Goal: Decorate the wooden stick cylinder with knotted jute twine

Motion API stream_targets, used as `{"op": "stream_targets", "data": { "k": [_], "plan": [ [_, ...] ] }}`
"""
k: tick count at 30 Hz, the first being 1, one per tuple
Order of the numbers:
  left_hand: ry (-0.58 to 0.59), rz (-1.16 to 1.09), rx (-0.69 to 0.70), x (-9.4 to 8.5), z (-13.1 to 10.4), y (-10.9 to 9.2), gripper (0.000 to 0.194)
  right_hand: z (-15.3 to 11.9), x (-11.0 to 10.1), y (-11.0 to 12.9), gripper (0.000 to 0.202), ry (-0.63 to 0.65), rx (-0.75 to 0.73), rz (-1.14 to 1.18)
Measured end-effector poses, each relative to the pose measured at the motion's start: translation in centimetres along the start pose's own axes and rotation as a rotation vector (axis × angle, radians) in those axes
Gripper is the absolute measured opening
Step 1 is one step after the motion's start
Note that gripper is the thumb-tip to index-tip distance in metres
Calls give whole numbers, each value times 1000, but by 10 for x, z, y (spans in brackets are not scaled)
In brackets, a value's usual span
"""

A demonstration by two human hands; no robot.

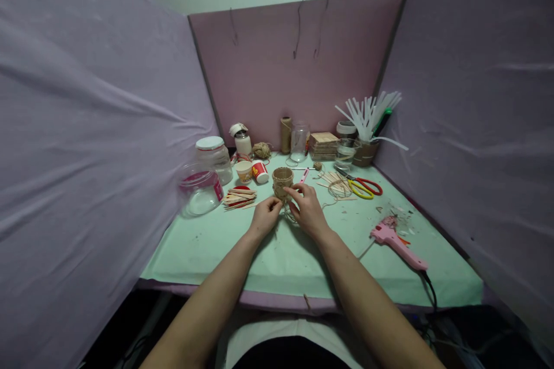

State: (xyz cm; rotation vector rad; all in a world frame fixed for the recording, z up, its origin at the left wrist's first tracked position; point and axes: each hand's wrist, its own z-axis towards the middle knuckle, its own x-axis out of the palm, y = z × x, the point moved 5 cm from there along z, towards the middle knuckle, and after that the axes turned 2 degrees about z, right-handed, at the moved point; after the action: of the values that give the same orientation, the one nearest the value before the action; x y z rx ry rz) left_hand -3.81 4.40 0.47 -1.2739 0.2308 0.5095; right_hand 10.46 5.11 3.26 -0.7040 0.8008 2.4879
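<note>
A small twine-wrapped cup [283,177] stands upright near the middle of the green-covered table. My left hand [265,214] is at its lower left, fingers closed in a pinch on something too small to make out, perhaps twine. My right hand [306,207] is at the cup's right side, its fingers bent and apart, with fingertips at the cup's wall. Loose twine [289,215] lies between my hands, below the cup.
Clear jars [201,193], paper cups [260,172] and wooden sticks [239,198] are on the left. Scissors [367,187], coiled twine [340,185] and a pink glue gun [399,245] with a cord lie right. Behind stand a glass jar [299,143] and glue sticks [366,118].
</note>
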Motion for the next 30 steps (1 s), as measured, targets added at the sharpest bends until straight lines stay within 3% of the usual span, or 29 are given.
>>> {"op": "stream_targets", "data": {
  "k": [4,13,18,25,30],
  "plan": [
    [20,58,28,1,-2,-5,20,1,3,0,15,70,8,-90],
    [50,89,58,4,-5,-10,17,-3,10,-5,12,126,115,-278],
    [63,90,67,9,-4,-8,16,-3,13,-5,11,121,100,-301],
    [117,-100,55,7,0,-10,23,0,17,-10,14,30,197,-153],
    [99,-239,7,2,0,-10,28,0,9,-7,14,-4,156,40]
  ]
}}
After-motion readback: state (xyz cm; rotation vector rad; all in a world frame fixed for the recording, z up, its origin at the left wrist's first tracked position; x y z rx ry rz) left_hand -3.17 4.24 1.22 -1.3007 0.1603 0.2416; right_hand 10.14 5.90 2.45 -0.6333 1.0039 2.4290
